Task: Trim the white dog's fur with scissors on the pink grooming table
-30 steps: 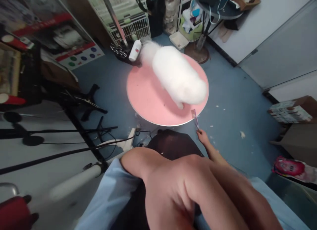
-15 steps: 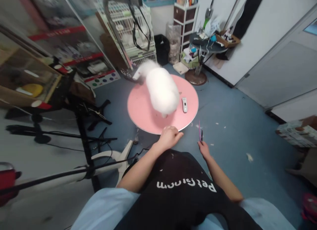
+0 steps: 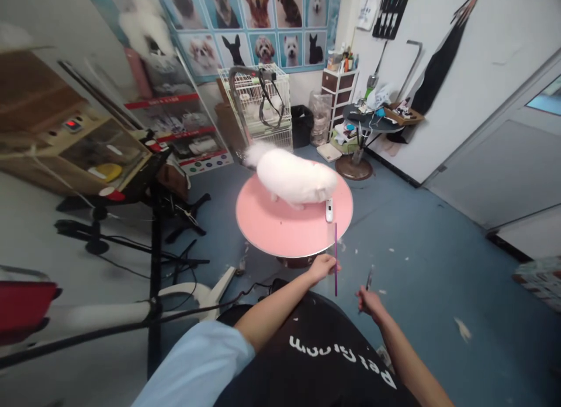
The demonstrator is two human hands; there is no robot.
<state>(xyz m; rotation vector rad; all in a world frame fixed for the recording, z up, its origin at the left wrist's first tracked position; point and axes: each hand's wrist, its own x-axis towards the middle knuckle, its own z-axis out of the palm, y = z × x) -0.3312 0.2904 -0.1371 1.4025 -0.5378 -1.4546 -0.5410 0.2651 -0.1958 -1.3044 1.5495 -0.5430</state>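
A fluffy white animal (image 3: pixel 289 174) stands on the round pink table (image 3: pixel 280 231), its body stretched from left to right. Beside its right end lies a white clipper (image 3: pixel 329 210). Just off the table's front edge, my left hand (image 3: pixel 323 268) is closed on a thin purple stick (image 3: pixel 336 243), possibly a comb, held upright. My right hand (image 3: pixel 369 302), further right over the floor, grips a slim dark tool (image 3: pixel 370 276), perhaps scissors; its details are too small to tell.
A black grooming arm (image 3: pixel 236 97) with a hanging strap rises behind the pink table. Wire cages (image 3: pixel 280 91), a black bin (image 3: pixel 301 126) and a small dark table (image 3: pixel 372 123) stand further back. Stands and cables lie at the left.
The purple stick has passed from my right hand to my left. The animal has turned so its body stretches rightward towards the clipper. The view has tilted up, showing the wall posters.
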